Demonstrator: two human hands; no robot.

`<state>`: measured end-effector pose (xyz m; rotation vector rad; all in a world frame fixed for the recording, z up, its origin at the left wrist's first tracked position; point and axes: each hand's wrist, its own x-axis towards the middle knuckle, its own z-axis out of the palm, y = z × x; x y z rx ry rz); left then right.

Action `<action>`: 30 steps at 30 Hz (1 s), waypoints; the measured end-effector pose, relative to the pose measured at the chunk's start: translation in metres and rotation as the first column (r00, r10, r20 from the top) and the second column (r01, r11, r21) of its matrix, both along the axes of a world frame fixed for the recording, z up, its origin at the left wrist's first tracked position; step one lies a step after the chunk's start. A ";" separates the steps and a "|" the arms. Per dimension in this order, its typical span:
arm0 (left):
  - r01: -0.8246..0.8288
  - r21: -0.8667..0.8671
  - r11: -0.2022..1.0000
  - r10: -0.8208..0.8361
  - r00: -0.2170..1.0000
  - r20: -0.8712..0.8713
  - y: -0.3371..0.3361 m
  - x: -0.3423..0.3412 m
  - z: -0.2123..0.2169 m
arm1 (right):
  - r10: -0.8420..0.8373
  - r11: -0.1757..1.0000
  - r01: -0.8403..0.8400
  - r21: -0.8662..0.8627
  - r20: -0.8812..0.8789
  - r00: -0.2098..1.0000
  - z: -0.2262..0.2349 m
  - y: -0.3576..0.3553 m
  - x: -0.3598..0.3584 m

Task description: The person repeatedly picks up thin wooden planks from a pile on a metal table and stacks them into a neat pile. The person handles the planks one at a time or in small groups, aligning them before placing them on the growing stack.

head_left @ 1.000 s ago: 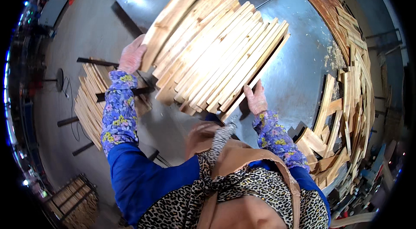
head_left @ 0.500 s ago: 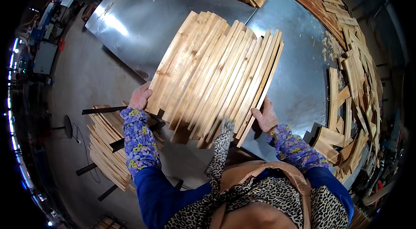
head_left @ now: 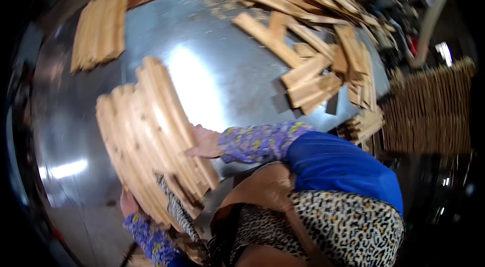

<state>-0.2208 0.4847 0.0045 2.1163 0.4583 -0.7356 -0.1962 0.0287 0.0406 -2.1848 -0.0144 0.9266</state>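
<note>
Gripping opposite edges, a bundle of wooden slats (head_left: 151,135) is clamped between the left hand (head_left: 129,202) and right hand (head_left: 204,143), above the metal table (head_left: 227,80).

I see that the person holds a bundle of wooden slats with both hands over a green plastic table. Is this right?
Not quite. In the head view both hands, left hand and right hand, do hold the bundle of wooden slats, but the table is shiny grey metal, not green plastic.
</note>
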 end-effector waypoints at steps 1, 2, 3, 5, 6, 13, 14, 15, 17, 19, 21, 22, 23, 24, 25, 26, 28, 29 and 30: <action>0.063 0.187 0.980 -0.064 0.998 -0.004 -0.008 -0.008 0.012 | 0.048 0.998 -0.043 0.035 -0.147 0.988 0.027 -0.013 0.007; 0.143 0.372 0.917 -0.149 0.989 -0.012 -0.009 -0.009 0.019 | 0.093 0.994 -0.090 0.062 -0.051 0.994 -0.004 -0.030 0.002; 0.201 0.545 0.814 -0.219 0.975 -0.033 -0.003 -0.011 0.026 | 0.090 0.987 -0.089 0.136 -0.004 0.996 -0.018 -0.052 -0.003; 0.174 0.780 0.601 -0.271 0.963 -0.006 -0.011 0.005 0.039 | 0.085 0.988 -0.110 0.104 0.218 0.972 -0.005 -0.103 -0.008; 0.094 0.845 0.526 -0.271 0.961 0.062 -0.023 0.018 0.044 | 0.093 0.995 -0.102 0.006 0.364 0.927 -0.007 -0.138 -0.009; 0.191 0.547 0.815 -0.532 0.622 0.575 -0.388 0.062 0.043 | -0.244 0.620 0.607 -0.496 0.614 0.751 0.014 -0.509 0.016; 0.422 0.347 0.838 -0.544 0.700 0.463 -0.479 0.065 0.059 | -0.232 0.526 0.564 -0.637 0.530 0.816 -0.007 -0.558 0.013; 0.559 0.358 0.748 -0.650 0.505 0.568 -0.532 0.055 0.027 | -0.263 0.495 0.574 -0.652 0.517 0.815 -0.024 -0.604 0.007; 0.723 0.396 0.566 -0.747 0.247 0.617 -0.662 0.027 0.037 | -0.294 0.496 0.564 -0.661 0.483 0.825 -0.047 -0.640 0.003; 0.875 0.391 0.286 -0.846 0.039 0.531 -0.746 0.014 0.054 | -0.275 0.559 0.517 -0.648 0.443 0.853 -0.025 -0.648 0.008; 0.808 0.531 0.256 -0.881 -0.031 0.472 -0.771 -0.004 0.025 | -0.273 0.574 0.411 -0.708 0.308 0.912 0.005 -0.651 0.014; 0.842 0.469 0.266 -0.880 0.014 0.474 -0.773 -0.006 0.019 | -0.272 0.575 0.360 -0.734 0.243 0.931 0.018 -0.656 0.016; 0.872 0.405 0.275 -0.880 0.059 0.472 -0.776 -0.008 0.015 | -0.157 0.616 0.198 -0.762 0.127 0.979 0.030 -0.660 0.010; 0.856 0.436 0.277 -0.909 0.086 0.409 -0.771 -0.012 0.014 | -0.095 0.638 0.169 -0.751 0.140 0.985 0.031 -0.662 0.004; 0.842 0.463 0.276 -0.932 0.116 0.344 -0.763 -0.022 0.015 | -0.035 0.657 0.136 -0.741 0.151 0.988 0.033 -0.663 -0.003; 0.826 0.493 0.274 -0.948 0.146 0.282 -0.756 -0.030 0.022 | 0.028 0.673 0.105 -0.732 0.167 0.985 0.034 -0.664 -0.008; 0.787 0.492 0.372 -0.925 0.273 0.263 -0.727 -0.049 0.040 | 0.055 0.729 0.151 -0.668 0.277 0.959 0.040 -0.668 -0.024; 0.717 0.551 0.427 -0.904 0.340 0.258 -0.710 -0.058 0.056 | 0.060 0.754 0.173 -0.634 0.329 0.943 0.042 -0.670 -0.036; 0.701 0.508 0.501 -0.863 0.361 0.354 -0.678 -0.058 0.067 | 0.060 0.780 0.192 -0.595 0.377 0.924 0.044 -0.668 -0.044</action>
